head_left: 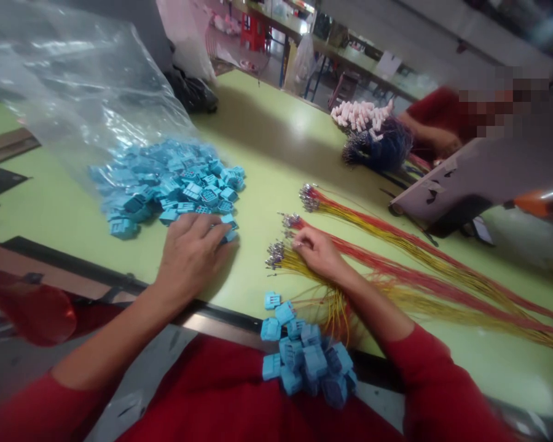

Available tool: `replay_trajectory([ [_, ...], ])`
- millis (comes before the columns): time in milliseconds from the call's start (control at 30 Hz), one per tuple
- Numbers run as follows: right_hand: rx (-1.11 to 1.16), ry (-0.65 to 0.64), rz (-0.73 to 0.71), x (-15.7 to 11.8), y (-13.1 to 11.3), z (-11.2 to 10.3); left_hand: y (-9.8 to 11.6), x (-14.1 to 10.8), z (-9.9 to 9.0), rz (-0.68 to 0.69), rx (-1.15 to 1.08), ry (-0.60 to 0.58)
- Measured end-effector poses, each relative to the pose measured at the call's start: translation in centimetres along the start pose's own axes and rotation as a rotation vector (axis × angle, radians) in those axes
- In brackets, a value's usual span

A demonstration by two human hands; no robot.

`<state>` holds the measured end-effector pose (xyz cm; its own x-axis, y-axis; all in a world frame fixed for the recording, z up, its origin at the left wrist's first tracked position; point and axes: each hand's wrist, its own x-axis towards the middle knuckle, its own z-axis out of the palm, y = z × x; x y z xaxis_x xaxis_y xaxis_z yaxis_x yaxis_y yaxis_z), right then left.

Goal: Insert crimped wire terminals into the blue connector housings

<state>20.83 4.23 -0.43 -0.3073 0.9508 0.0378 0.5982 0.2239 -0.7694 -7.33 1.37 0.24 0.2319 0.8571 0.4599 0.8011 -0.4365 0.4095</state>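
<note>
My left hand is at the near edge of a heap of blue plastic connector housings. Its thumb and index finger close around one blue connector housing, while the other fingers bend over the heap. My right hand is pinched closed among the metal-tipped wires, between a red wire bundle and the yellow wires; whatever its fingertips hold is too small to make out. Below it, blue connectors with wires attached hang in a cluster over the table's front edge.
A clear plastic bag partly covers the heap. Another red and yellow wire bundle lies farther back on the green table. Dark wires with pale connectors sit at the back right, near a co-worker's arm and a grey panel.
</note>
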Motion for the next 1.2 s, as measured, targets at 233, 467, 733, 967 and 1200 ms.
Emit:
replay_trajectory([
  [233, 0.318, 0.031, 0.018, -2.3, -1.6, -0.7, 3.4, 0.3, 0.9, -0.395, -0.848, -0.191],
  [467, 0.293, -0.024, 0.037, -4.4, -3.6, -1.6, 5.3, 0.0, 2.4, -0.605, -1.312, -0.393],
  [733, 0.198, -0.068, -0.026, -4.7, -3.6, -1.9, 5.6, 0.0, 1.9, -0.542, -1.178, -0.397],
  [967, 0.030, -0.103, -0.099, -4.5, -3.8, -2.2, 5.6, -0.2, 2.3, -0.206, -0.890, -0.283],
  [1200, 0.015, -0.121, -0.109, -4.3, -3.1, -1.7, 5.9, -0.2, 3.3, 0.024, -0.765, -0.214],
])
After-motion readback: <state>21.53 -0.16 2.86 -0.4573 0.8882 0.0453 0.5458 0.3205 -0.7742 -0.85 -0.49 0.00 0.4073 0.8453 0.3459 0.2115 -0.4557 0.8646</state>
